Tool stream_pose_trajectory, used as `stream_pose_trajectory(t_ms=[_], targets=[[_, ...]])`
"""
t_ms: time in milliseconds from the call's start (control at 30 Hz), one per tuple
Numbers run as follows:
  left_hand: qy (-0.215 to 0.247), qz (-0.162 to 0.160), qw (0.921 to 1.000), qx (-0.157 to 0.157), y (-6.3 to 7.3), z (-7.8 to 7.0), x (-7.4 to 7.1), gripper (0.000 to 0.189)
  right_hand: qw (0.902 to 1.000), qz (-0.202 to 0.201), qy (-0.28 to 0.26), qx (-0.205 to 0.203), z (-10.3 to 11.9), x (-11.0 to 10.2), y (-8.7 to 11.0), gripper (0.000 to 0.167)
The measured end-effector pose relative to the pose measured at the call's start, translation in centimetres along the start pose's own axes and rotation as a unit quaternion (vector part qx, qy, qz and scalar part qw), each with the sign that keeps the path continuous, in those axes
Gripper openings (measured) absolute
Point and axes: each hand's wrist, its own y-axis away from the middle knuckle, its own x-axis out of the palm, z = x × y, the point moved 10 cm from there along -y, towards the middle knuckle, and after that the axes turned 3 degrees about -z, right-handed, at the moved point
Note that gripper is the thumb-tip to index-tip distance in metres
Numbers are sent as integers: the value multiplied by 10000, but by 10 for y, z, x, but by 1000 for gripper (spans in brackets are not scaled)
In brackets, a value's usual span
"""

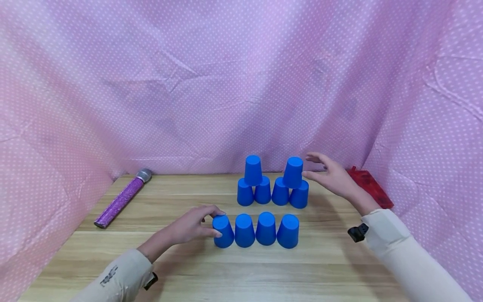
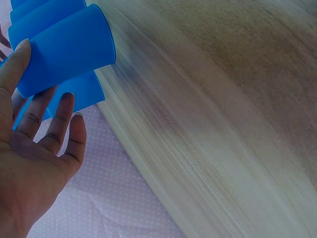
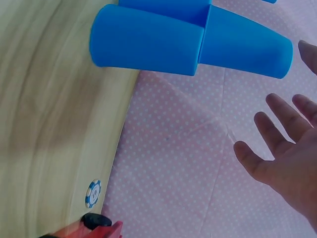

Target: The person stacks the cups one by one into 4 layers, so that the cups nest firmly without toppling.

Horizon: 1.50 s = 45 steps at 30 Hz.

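In the head view, several upside-down blue cups stand in a front row. My left hand (image 1: 193, 224) grips the leftmost front cup (image 1: 224, 233), thumb on its near side and index finger behind; the left wrist view shows this cup (image 2: 69, 49) between them, the other fingers loosely bent. Behind the row are two small stacks, each one cup on two. My right hand (image 1: 333, 178) is beside the right stack's top cup (image 1: 293, 173), fingers spread. A gap separates this hand (image 3: 292, 148) from the cup (image 3: 247, 42) in the right wrist view. The left stack's top cup (image 1: 253, 170) sits level.
A purple glittery microphone (image 1: 122, 199) lies at the table's left. At the back right is a red object (image 1: 371, 188), partly behind my right forearm. A blue-and-white chip (image 3: 93, 193) lies near the table edge. Pink dotted cloth (image 1: 241, 84) hangs around the wooden table (image 1: 211, 277).
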Motion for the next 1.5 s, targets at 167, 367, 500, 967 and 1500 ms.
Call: stream_pose_trajectory(t_ms=[167, 367, 500, 967, 1500], targets=[[-2, 11, 10000, 26, 0, 0, 0, 50, 9993, -309, 109, -205, 2, -12, 20, 70], [20, 22, 10000, 35, -1, 0, 1, 49, 9957, -677, 94, -625, 12, -19, 47, 65], [17, 10, 10000, 34, -1, -1, 0, 50, 9916, -952, 139, -862, 22, -21, 66, 62], [-51, 24, 9998, 189, -1, -5, -2, 50, 9934, -137, 391, -1066, 27, 42, 96, 50], [-18, 51, 9998, 202, 0, -5, 0, 49, 9936, 1087, 65, -294, -2, 93, 97, 65]])
